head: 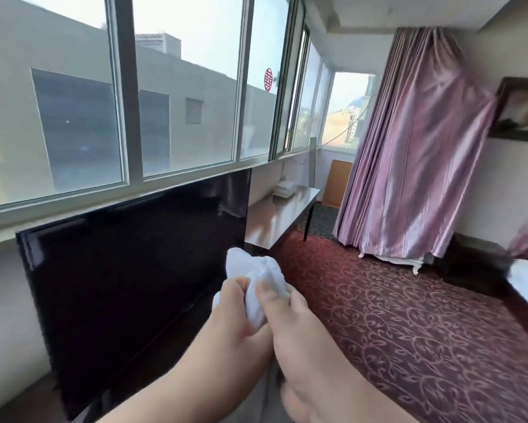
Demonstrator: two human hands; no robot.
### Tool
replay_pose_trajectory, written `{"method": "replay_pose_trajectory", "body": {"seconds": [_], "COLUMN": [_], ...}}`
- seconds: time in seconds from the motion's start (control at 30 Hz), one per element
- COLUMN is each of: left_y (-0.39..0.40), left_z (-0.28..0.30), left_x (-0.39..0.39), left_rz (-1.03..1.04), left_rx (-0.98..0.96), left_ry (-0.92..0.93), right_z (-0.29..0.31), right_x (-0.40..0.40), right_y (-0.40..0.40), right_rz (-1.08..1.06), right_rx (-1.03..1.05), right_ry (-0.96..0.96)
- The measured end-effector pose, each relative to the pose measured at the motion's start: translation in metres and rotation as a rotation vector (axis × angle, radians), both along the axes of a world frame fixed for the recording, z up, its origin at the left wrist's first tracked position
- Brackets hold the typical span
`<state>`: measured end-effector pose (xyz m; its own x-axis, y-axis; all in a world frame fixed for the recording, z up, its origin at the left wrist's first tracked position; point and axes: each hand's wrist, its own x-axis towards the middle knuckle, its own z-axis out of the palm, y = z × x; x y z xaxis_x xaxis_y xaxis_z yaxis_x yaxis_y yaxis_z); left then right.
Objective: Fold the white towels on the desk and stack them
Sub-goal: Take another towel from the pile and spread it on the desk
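- Both hands are raised in front of the chest, close together, bunching one white towel (pixel 258 285) between them; it is held in the air, not on any surface.
- The left hand (pixel 229 309) has its grip pinched on the towel's left side, thumb on top of the cloth.
- The right hand (pixel 290 315) pinches the right side, its thumb pressed into the folds. The two grips nearly touch, probably so the hands can find an edge or corners before spreading the cloth out.
- The towel is still crumpled into a ball, so folding looks barely begun.
- A dark TV screen (pixel 128 282) leans below the window at about 9 o'clock of the hands.
- The tabletop (pixel 281 215) stands farther off at about 12 o'clock, with a small pale stack (pixel 284 190) at its far end, possibly towels already folded; too small to tell.
- A pink curtain (pixel 409 148) hangs at 2 o'clock above a patterned red carpet (pixel 409 325).
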<state>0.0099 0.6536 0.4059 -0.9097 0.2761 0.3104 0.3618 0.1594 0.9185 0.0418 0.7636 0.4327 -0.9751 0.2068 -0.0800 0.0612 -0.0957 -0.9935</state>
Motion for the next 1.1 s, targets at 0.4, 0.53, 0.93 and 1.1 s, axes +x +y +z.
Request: {"method": "replay_pose_trajectory", "body": {"seconds": [0.4,0.53,0.93,1.1], "left_y": [0.148,0.191,0.357,0.434], "left_z": [0.0,0.03,0.002,-0.037], "left_x": [-0.226,-0.319,-0.583,-0.691], "left_rz": [-0.113,-0.132,-0.013,0.076], "left_rx": [-0.055,-0.049,-0.133,-0.147], "left_ry": [0.162,0.222,0.347,0.32], "right_z": [-0.003,0.011,-0.004,-0.026], "right_x": [-0.211,-0.313,-0.551,-0.66], "right_y": [0.146,0.192,0.36,0.442], "right_rz": [-0.117,-0.152,-0.133,-0.087], "right_rx": [0.152,0.074,0.133,0.171], "right_ry": [0.125,0.241,0.279,0.179]}}
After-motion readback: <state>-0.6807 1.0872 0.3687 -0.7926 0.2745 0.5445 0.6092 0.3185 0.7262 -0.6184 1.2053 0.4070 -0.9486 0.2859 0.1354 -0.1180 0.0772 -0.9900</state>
